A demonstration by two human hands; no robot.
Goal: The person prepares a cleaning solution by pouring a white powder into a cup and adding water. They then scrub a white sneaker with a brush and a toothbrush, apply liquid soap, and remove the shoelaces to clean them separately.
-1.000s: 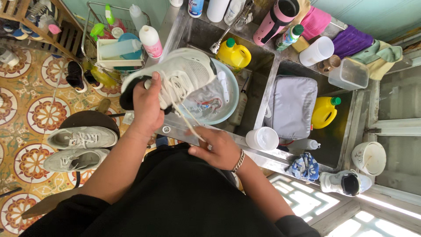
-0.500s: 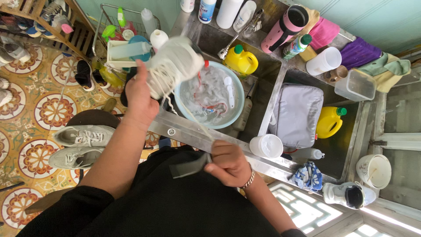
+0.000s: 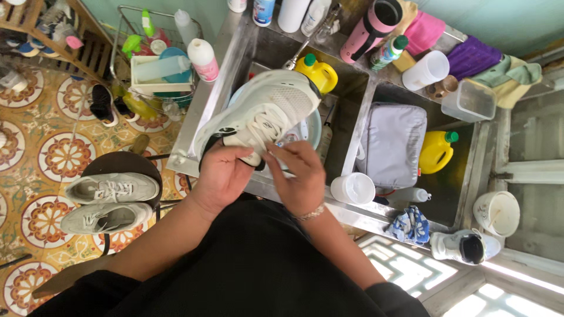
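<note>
Sneakers come first at the far left: a grey pair lying side by side on a round dark stool over the patterned floor tiles. Next along, the person's left hand is wrapped around the heel end of a white sneaker, gripping it and holding it tilted above the blue basin that sits in the steel sink. Just beside it, the right hand is closed at the shoe's laces, fingertips pinching there; a bracelet shows at that wrist. A yellow jug stands behind the shoe. A white cup rests on the sink's front edge, then a grey bag fills the second compartment, with another yellow jug beside it. Farthest right, a single white shoe lies near a white bucket.
</note>
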